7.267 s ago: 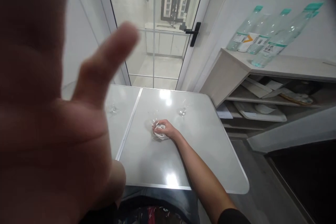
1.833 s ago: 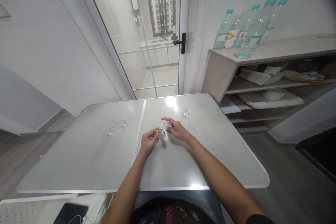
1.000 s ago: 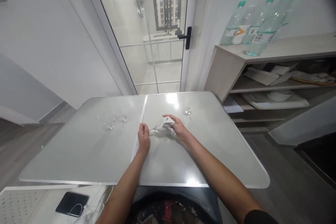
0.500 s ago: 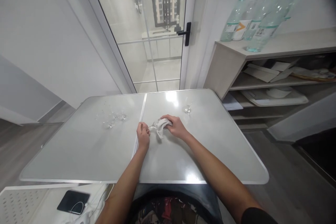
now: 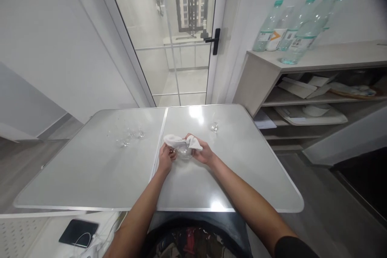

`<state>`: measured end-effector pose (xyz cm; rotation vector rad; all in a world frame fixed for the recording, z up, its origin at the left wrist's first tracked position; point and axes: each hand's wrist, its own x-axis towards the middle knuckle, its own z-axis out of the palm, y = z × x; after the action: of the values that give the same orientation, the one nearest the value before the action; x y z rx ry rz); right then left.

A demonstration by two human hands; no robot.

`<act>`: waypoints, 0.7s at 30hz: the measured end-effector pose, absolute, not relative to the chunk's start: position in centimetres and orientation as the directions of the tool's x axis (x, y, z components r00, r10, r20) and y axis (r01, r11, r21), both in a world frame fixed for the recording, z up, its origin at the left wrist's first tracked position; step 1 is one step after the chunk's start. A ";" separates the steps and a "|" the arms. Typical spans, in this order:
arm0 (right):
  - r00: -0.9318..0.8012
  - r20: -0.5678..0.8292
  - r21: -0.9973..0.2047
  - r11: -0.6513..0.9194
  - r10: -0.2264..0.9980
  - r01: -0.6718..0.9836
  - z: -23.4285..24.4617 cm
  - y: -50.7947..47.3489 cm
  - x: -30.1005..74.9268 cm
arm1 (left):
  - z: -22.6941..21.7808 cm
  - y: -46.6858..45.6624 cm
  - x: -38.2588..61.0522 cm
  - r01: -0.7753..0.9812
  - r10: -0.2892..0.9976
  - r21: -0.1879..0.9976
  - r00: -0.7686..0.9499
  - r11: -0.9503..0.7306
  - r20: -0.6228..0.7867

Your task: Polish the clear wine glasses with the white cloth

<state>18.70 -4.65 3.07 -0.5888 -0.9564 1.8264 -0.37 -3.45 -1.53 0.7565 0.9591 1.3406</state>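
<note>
Above the middle of the table, a clear wine glass (image 5: 184,153) lies sideways between my hands. My left hand (image 5: 165,159) is closed around its stem end, though the fingers partly hide it. A white cloth (image 5: 175,141) drapes over the top of the glass, stretching from one hand to the other. At the bowl side, my right hand (image 5: 204,153) is closed on the cloth, its fingers against the glass. One more clear glass (image 5: 214,127) stands beyond my right hand. Several clear glasses (image 5: 123,142) sit on the left half, their outlines faint.
The pale table (image 5: 90,177) has a metal seam down its middle. Several plastic bottles (image 5: 298,44) stand on the shelf unit (image 5: 263,76) at the right. A glass door with a black handle (image 5: 216,41) is behind the table. A dark tablet (image 5: 79,232) lies low on the left.
The cloth was bunched in my right hand; now it spreads across to my left hand. The glass bowl has come into view beneath it. The view has shifted slightly.
</note>
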 end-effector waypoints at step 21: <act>-0.465 0.557 -0.344 0.701 0.688 0.624 2.5 -4.8 17.3 | -0.8 -4.5 0.0 -0.111 0.959 0.966 -0.188 -0.234 0.211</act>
<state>17.27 -4.80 2.49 -0.9960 -2.2176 0.1190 0.05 -4.50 -0.82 1.1821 1.1198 1.5673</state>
